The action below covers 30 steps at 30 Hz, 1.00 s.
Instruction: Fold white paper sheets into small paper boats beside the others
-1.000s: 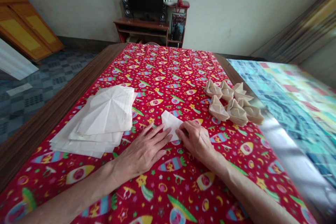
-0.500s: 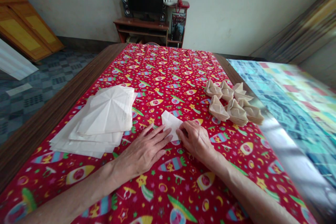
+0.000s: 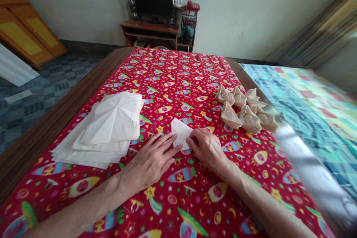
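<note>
A small folded piece of white paper (image 3: pixel 180 131) lies on the red patterned cloth (image 3: pixel 178 93) between my hands. My left hand (image 3: pixel 152 160) rests flat with its fingers stretched out, the fingertips on the paper's left and lower edge. My right hand (image 3: pixel 208 147) has its fingers curled together, pinching the paper's right edge. Left of my hands is a stack of creased white paper sheets (image 3: pixel 111 122), the top one showing fold lines spreading from a centre. To the right stand several stacks of folded paper pieces (image 3: pixel 241 109) with pointed tips, in two rows.
The table's brown wooden edge (image 3: pixel 92 78) runs along the left. Beyond the table a desk (image 3: pixel 150 28) carries a monitor (image 3: pixel 152 2), speakers and a red telephone (image 3: pixel 192 6). A wooden cabinet (image 3: pixel 30 26) stands far left; a bed with a patterned cover (image 3: pixel 301 108) lies right.
My left fingers have shifted slightly apart on the paper, baring a little more of it. My right hand keeps its pinch, and the paper lies almost the same.
</note>
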Motion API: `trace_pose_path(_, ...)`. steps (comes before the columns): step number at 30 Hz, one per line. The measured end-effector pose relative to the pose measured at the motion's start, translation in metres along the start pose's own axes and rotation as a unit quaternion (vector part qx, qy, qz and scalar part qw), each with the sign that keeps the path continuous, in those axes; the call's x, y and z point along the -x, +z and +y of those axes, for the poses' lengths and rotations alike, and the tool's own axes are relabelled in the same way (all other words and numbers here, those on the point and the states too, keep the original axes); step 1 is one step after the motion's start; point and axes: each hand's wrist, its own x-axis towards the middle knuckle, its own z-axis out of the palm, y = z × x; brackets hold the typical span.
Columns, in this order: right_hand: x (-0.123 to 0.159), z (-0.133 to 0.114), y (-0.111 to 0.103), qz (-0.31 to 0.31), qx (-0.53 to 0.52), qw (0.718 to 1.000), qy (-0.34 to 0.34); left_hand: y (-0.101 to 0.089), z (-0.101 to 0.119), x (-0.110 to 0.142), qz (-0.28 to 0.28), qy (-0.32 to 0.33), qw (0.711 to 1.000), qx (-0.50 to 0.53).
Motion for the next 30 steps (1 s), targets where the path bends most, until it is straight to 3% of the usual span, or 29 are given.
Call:
trace_pose_path(11, 0.0, 0.0, 0.001, 0.012, -0.004, 1.0, -0.005, -0.001, 0.003, -0.004, -0.006, 0.045, 0.999, 0.008)
trace_pose_path(15, 0.002, -0.005, -0.001, 0.034, 0.044, 0.998, -0.008, 0.001, 0.003, -0.005, -0.001, 0.044, 0.999, -0.004)
trace_pose_path(18, 0.011, -0.015, 0.0, 0.037, 0.098, 0.991, -0.087, 0.002, 0.003, -0.005, 0.002, 0.046, 0.999, -0.003)
trace_pose_path(21, 0.026, -0.025, 0.002, 0.005, 0.081, 0.98, -0.184, 0.002, 0.002, -0.005, 0.002, 0.046, 0.999, 0.012)
trace_pose_path(25, 0.045, -0.028, -0.003, -0.024, 0.067, 0.985, -0.16, 0.002, 0.003, -0.005, 0.01, 0.046, 0.999, 0.011)
trace_pose_path(30, 0.058, -0.015, -0.016, -0.07, 0.05, 0.987, -0.137, 0.0, 0.004, -0.005, 0.002, 0.034, 0.999, 0.003)
